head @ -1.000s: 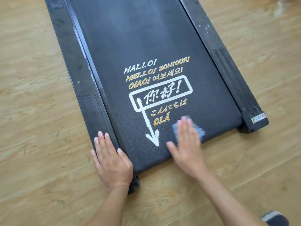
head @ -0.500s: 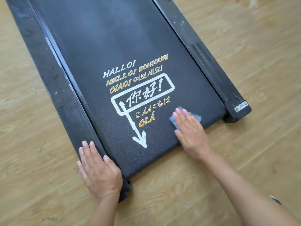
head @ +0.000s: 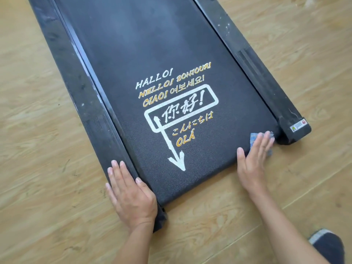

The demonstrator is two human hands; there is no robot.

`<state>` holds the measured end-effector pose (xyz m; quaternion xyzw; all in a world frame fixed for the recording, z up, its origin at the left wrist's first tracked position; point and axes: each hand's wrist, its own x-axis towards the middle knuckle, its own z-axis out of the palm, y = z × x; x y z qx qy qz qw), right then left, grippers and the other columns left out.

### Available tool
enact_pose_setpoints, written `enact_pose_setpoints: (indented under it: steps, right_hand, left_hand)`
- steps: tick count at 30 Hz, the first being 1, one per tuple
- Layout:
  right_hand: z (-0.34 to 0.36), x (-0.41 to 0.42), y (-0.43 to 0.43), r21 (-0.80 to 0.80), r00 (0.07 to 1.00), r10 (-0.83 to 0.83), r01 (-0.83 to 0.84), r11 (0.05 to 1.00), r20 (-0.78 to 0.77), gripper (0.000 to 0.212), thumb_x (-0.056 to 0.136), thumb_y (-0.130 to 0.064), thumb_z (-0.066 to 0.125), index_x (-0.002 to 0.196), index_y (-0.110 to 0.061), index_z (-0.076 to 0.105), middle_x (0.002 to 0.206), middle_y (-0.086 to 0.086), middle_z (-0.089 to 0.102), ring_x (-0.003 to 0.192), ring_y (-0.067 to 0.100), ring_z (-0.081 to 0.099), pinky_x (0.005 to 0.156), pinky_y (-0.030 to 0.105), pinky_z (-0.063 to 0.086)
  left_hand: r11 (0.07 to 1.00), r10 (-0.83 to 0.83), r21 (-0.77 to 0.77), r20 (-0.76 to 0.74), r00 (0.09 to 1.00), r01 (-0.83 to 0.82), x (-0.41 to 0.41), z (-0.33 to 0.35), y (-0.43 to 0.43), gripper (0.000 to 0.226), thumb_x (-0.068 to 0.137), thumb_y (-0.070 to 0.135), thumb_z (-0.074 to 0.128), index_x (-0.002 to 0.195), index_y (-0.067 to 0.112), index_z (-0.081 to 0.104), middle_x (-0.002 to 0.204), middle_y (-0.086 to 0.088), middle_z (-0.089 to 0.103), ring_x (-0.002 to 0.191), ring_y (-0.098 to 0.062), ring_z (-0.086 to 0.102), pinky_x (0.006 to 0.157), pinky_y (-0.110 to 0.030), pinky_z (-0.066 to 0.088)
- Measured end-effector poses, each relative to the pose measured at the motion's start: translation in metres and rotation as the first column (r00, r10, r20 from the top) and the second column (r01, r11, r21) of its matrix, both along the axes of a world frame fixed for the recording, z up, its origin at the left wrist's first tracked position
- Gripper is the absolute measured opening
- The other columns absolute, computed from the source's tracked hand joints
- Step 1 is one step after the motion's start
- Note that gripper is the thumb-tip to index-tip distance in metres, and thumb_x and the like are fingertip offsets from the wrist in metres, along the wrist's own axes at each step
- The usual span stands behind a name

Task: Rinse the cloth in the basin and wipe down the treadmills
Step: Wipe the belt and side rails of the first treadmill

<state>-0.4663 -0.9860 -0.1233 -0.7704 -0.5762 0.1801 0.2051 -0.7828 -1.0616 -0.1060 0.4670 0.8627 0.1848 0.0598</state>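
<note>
the cloth (head: 253, 137), blue with a grey edge, lies on the near right corner of the treadmill (head: 152, 54) belt, right where the belt meets the right side rail (head: 253, 63). we see only its far corner and a bit of its right side, since the right hand (head: 254, 161) covers most of it. that hand lies flat on the cloth with its fingers straight and close together, pressing down rather than gripping, the thumb spread out to the left on the bare belt and the wrist out over the floor (head: 38, 149).

the left hand (head: 131, 193) rests flat, palm down, on the near end of the left side rail (head: 76, 82), fingers straight and pointing away from us, thumb lying along the belt's edge. it holds nothing. the two hands are well apart, one at each near corner of the treadmill.

between them the belt carries printed greetings (head: 177, 103) in white and gold, with a white arrow (head: 177, 161) pointing toward the near edge. both rails look scuffed and speckled with pale marks. a small warning sticker (head: 298, 126) sits on the end cap of the right rail, just beyond the cloth.

the treadmill lies flat on a light wood-grain floor. at the lower right corner we see the tip of a dark foot (head: 327, 246) with a pale edge, on the floor beside the right forearm.
</note>
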Motion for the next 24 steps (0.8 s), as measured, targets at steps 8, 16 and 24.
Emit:
enact_pose_setpoints:
  steps: [8,16,24]
  right_hand:
    - [0.009,-0.148,-0.081,-0.012,0.812,0.576,-0.578,0.816,0.091,0.076,0.106,-0.050,0.030,0.162,0.001,0.020,0.173,0.016,0.009,0.160,0.032,0.008,0.127,0.052,0.012]
    - [0.022,-0.110,-0.062,-0.138,0.377,0.909,-0.905,0.402,0.175,0.067,0.111,-0.046,0.034,0.166,-0.015,0.013,0.174,0.000,0.004,0.161,0.017,-0.002,0.130,0.040,0.012]
    - [0.040,0.073,0.085,-0.350,0.863,0.450,-0.358,0.866,0.230,0.073,0.107,-0.054,0.024,0.166,-0.021,-0.003,0.173,-0.007,-0.011,0.157,0.008,-0.020,0.130,0.042,-0.002]
  left_hand:
    - [1.000,0.005,0.025,0.012,1.000,-0.005,-0.008,-0.001,-0.001,0.064,0.102,0.025,0.038,0.164,0.011,0.035,0.177,-0.002,0.024,0.164,-0.022,0.019,0.133,-0.050,0.015]
    - [1.000,-0.001,0.012,0.054,0.999,0.001,-0.012,-0.001,-0.005,0.065,0.100,0.024,0.040,0.164,0.014,0.033,0.177,-0.002,0.023,0.164,-0.025,0.019,0.132,-0.053,0.016]
    - [1.000,0.001,0.005,0.062,0.998,-0.001,-0.003,0.001,-0.002,0.067,0.099,0.025,0.038,0.165,0.012,0.032,0.177,-0.005,0.022,0.163,-0.028,0.020,0.132,-0.054,0.015]
